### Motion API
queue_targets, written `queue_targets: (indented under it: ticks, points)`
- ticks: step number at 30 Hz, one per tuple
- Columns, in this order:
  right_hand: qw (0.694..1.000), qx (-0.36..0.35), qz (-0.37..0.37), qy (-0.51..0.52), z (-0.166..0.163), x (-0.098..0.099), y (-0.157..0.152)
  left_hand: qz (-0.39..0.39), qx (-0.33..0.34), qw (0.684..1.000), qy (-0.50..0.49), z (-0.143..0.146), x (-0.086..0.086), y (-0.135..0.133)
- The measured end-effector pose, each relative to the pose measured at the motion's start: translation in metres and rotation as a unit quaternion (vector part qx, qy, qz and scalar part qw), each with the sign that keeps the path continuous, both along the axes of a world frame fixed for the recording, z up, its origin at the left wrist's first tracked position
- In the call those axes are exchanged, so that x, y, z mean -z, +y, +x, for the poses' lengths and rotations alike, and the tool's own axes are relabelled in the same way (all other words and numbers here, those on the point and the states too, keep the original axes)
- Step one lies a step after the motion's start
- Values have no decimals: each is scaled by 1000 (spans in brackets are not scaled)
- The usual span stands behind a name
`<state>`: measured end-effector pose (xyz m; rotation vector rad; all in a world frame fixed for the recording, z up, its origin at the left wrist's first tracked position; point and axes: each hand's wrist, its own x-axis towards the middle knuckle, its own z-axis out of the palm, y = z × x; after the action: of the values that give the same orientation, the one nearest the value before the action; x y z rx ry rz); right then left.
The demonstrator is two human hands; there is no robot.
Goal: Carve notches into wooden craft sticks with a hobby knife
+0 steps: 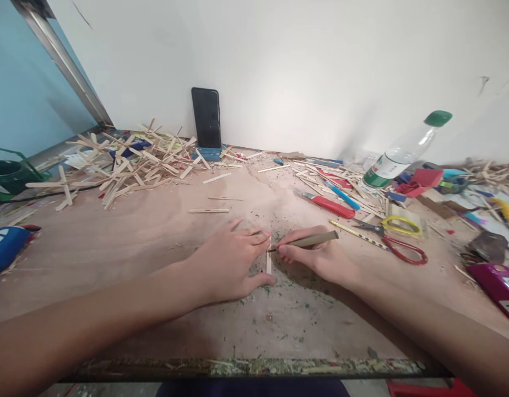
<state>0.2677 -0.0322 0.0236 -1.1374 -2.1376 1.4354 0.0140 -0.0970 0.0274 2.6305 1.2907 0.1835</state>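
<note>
A pale wooden craft stick lies upright in view on the table, between my two hands. My left hand rests flat with fingers stretched out; fingertips press near the stick's far end and the thumb touches its near end. In a pen-like grip, my right hand is closed round a slim tool with an olive-tan handle. Its thin dark tip meets the stick's middle; the exact kind of tip is too small to tell. Two more craft sticks lie just beyond my left hand.
A heap of crossed craft sticks fills the back left, beside a propped phone. Rightward lie a red box cutter, scissors, a dotted pencil, a leaning bottle and a purple case. Scraps cover the table's front edge.
</note>
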Motion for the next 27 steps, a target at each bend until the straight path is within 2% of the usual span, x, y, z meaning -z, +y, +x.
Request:
queue_targets:
  ticks: [7,16,27]
  points:
    - [1000,1,-8,-3,1,0,-1,-4,-2,1000,7,1,-3,0]
    - [1000,6,-17,17,3,-4,-2,18,5,1000,-8,0,1,1]
    - [999,-30,-19,-11,1,-8,-4,43,10,999,-8,-3,8,-1]
